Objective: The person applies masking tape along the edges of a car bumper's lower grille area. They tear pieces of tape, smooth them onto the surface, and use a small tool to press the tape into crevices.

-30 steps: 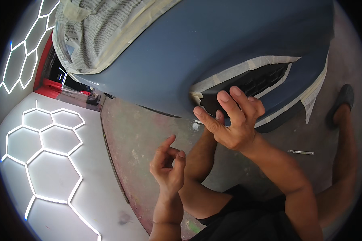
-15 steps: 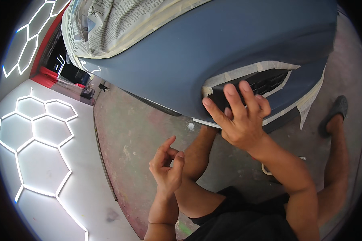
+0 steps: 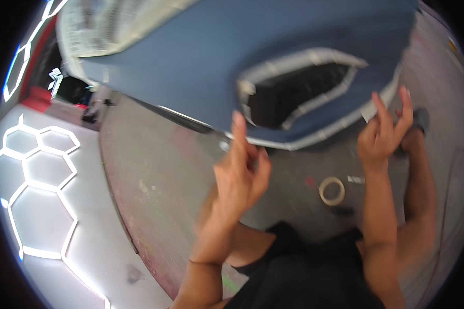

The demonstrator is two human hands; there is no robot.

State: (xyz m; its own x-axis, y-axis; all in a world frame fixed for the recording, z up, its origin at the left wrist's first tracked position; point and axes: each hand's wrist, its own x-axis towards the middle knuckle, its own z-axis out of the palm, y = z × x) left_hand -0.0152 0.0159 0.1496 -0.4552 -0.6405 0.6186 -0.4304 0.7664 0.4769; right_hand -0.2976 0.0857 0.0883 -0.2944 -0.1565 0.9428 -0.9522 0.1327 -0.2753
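Observation:
A blue-grey car bumper (image 3: 180,72) fills the upper middle. Its dark grille opening (image 3: 294,95) is bordered with pale masking tape (image 3: 307,105), and more tape runs along the lower edge. My left hand (image 3: 239,177) is just below that edge, index finger stretched up toward it, the other fingers loosely curled and the thumb apart. Near the bumper's right end is my right hand (image 3: 384,131), two fingers raised and spread, beside a short tape flap (image 3: 368,112). Neither hand visibly holds anything; whether a fingertip touches the bumper is unclear through blur.
A masking tape roll (image 3: 331,191) lies on the concrete floor (image 3: 154,159), with a small pale strip (image 3: 355,179) and a dark object (image 3: 342,211) nearby. Newspaper (image 3: 95,28) covers the bumper's upper left. Glowing hexagonal lights line the white wall (image 3: 41,213) at left.
My left hand has risen and moved right toward the bumper edge. My right hand has left the grille, moving right toward the bumper's end. The view has shifted, exposing the tape roll.

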